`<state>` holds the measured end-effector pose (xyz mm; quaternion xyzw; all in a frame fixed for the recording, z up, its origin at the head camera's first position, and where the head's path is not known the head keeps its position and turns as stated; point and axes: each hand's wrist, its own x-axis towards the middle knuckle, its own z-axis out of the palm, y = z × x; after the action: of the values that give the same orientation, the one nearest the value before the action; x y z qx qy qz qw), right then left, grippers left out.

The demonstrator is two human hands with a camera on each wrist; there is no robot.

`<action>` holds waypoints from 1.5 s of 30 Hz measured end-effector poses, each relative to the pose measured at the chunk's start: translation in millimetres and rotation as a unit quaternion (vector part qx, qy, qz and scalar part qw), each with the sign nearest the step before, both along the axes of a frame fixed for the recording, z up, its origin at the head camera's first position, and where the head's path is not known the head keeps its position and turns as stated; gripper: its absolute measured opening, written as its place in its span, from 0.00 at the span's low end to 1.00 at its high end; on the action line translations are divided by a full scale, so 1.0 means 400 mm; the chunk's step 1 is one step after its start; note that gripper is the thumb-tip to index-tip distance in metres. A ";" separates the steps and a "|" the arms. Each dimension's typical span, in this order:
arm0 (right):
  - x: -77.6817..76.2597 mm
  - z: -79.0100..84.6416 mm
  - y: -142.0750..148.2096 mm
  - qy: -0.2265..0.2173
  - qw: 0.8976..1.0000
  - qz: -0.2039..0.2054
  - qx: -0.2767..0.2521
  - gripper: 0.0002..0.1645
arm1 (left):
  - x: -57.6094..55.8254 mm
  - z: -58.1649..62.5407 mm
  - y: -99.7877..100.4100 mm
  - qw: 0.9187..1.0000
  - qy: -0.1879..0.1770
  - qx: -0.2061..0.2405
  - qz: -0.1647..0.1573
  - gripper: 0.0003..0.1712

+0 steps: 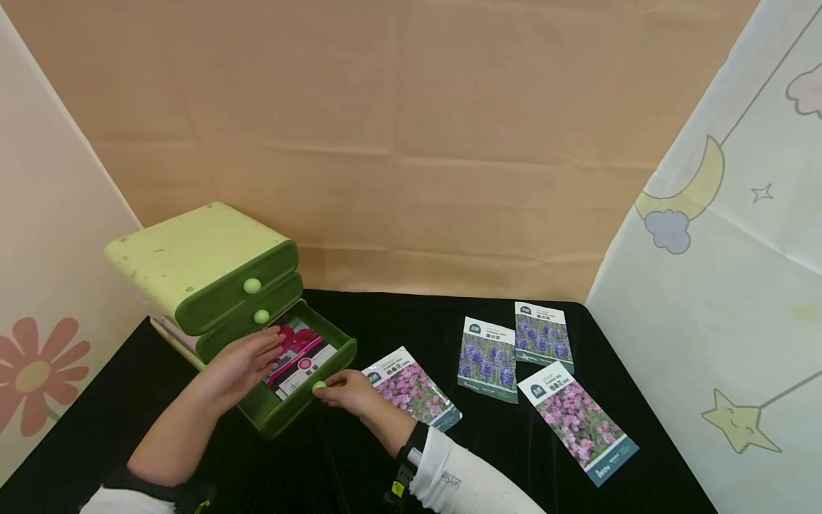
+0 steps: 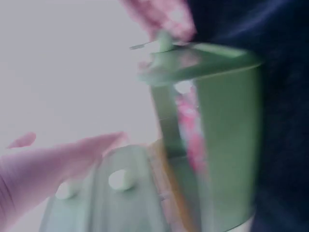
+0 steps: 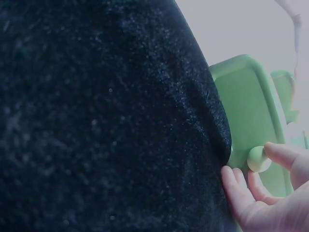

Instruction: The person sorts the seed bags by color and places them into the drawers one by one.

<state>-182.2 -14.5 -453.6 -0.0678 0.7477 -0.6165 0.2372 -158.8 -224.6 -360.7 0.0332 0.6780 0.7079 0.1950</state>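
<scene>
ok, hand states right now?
Left hand: open, fingers extended over the pulled-out drawer.
Right hand: closed, pinching that drawer's round knob.

bottom centre: my white right sleeve [image 1: 484,480], grey lettering [image 1: 452,480] | my black wristband [image 1: 416,437], yellow patch [image 1: 397,489] | lower left: my white left sleeve [image 1: 125,502]

Drawer packet [image 1: 307,363]: partly hidden behind left hand [image 1: 240,363]. Pink-flowered packet [image 1: 420,385]: partly behind right hand [image 1: 352,392]. Left-wrist view: blurred.
</scene>
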 end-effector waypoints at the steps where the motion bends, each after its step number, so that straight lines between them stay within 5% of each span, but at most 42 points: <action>1: 0.000 -0.001 -0.001 0.001 1.000 0.001 0.001 0.18 | 0.005 0.018 -0.006 0.999 0.037 -0.009 -0.028 0.37; 6: 0.003 -0.004 -0.003 0.007 1.000 0.000 0.003 0.17 | 0.022 0.131 -0.051 0.973 0.206 -0.019 -0.098 0.26; 8: 0.005 -0.003 -0.003 0.011 1.000 -0.002 0.004 0.17 | 0.023 0.175 -0.069 0.962 0.261 -0.027 -0.079 0.24; 10: 0.005 -0.003 -0.003 0.014 1.000 -0.004 0.009 0.17 | 0.014 0.208 -0.093 0.945 0.313 -0.089 -0.021 0.24; 12: 0.005 -0.006 -0.003 0.019 1.000 -0.006 0.017 0.17 | -0.005 0.234 -0.122 0.921 0.342 -0.181 0.044 0.26; 14: 0.003 -0.010 -0.004 0.029 0.999 -0.004 0.030 0.16 | -0.038 0.248 -0.157 0.886 0.359 -0.279 0.093 0.30; 17: 0.002 -0.015 -0.004 0.045 0.998 -0.003 0.049 0.16 | -0.100 0.258 -0.214 0.830 0.378 -0.398 0.101 0.37; 19: 0.003 -0.017 -0.003 0.059 0.996 -0.003 0.060 0.16 | -0.143 0.250 -0.252 0.811 0.392 -0.424 0.091 0.40; 22: 0.007 -0.019 -0.003 0.078 0.994 -0.006 0.071 0.15 | -0.186 0.233 -0.294 0.799 0.380 -0.461 0.068 0.42; 24: 0.011 -0.022 -0.004 0.095 0.992 -0.006 0.076 0.15 | -0.201 0.222 -0.310 0.801 0.354 -0.479 0.056 0.43; 27: 0.014 -0.027 -0.008 0.122 0.990 -0.010 0.076 0.15 | -0.213 0.207 -0.316 0.794 0.323 -0.515 0.029 0.45; 39: -0.021 -0.015 0.017 0.166 0.981 -0.054 0.080 0.13 | -0.214 0.187 -0.273 0.758 0.271 -0.592 -0.035 0.44; 45: -0.050 -0.001 0.043 0.167 0.978 -0.072 0.101 0.14 | -0.225 0.187 -0.240 0.751 0.266 -0.603 -0.040 0.46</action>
<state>-202.2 2.8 -454.1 -0.0916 0.8382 -0.5330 0.0702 -248.7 -320.7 -285.7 0.1231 0.9867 0.1055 0.0142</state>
